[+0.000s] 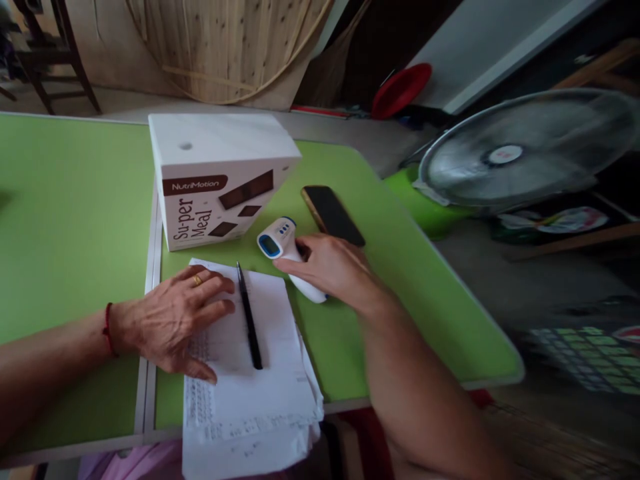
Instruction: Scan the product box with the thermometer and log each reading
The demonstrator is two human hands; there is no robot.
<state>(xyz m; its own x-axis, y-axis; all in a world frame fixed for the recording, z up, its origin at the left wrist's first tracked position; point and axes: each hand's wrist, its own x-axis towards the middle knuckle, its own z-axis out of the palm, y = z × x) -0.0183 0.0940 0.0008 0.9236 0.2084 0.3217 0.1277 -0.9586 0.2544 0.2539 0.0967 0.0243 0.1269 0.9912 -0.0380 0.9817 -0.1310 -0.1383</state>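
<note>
My right hand (pixel 333 270) is closed around a white and blue infrared thermometer (pixel 277 240), its small screen facing up toward me as it lies at the table surface. On the left, my left hand (pixel 175 317) rests with fingers spread on a stack of written papers (pixel 280 393). A black pen (pixel 249 313) lies on the top sheet, just right of my left fingertips. Behind the papers stands a white NutriMotion box (pixel 225 147). Beyond my right hand, a dark smartphone (pixel 334 215) lies flat.
The green folding table (pixel 75 180) has a metal seam left of the papers. Past its right edge stands a fan (pixel 505 153) with a green base. Further back are a red basin (pixel 401 90), a wooden round board (pixel 225 47) and a chair (pixel 55 60).
</note>
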